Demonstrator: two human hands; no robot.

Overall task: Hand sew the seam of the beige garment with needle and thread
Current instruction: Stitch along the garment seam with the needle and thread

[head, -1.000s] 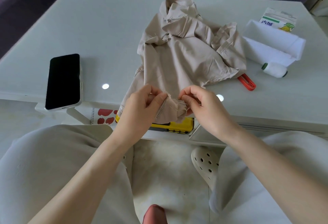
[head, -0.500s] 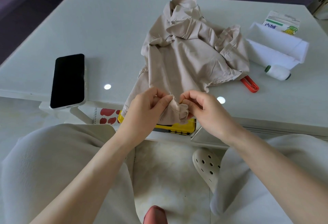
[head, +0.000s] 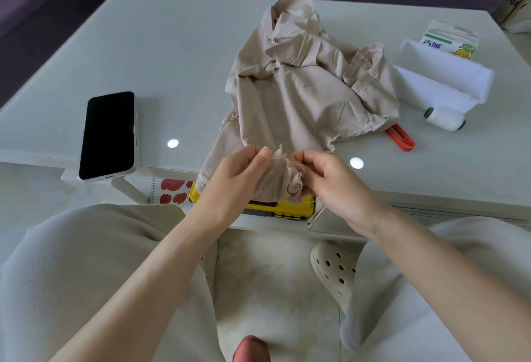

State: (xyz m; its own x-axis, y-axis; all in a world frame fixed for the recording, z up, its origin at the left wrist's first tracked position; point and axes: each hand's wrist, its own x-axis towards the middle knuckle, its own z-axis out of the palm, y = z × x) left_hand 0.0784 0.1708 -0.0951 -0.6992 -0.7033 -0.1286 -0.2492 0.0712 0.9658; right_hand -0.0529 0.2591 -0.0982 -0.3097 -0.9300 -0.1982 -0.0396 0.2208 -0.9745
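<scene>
**Q:** Where is the beige garment [head: 301, 97] located?

**A:** It lies crumpled on the white table [head: 172, 54], right of centre. Its near corner hangs past the table's front edge. Both hands hold that corner just off the edge, above the lap.

**Q:** What is the state of each hand?

**A:** The left hand [head: 238, 178] pinches the seam fold between its thumb and curled fingers. A stitched line runs down the cloth just beside the thumb. The right hand [head: 330, 180] has its fingers curled inward and pinches the bunched cloth from the opposite side. Only that small wad of cloth separates the two hands. A thin pale thread [head: 309, 202] trails below the right hand.

**Q:** What lies at the edges?

**A:**
- **Phone:** the phone [head: 110, 134] lies face up on the left, with its near end jutting over the front edge.
- **Handle:** an orange-red handle [head: 400, 139] pokes out from under the garment's right hem.
- **Spool:** a white thread spool [head: 445, 119] lies on its side near the handle, just beside a folded white cloth [head: 442, 83].

**Q:** Where is there open room for moving?

**A:** A wide stretch of table top shows between the phone and the garment, and another beyond the phone. A narrower strip runs along the front edge, right of the hands. Below that edge, a yellow box [head: 287, 208] sits directly behind the hands.
</scene>
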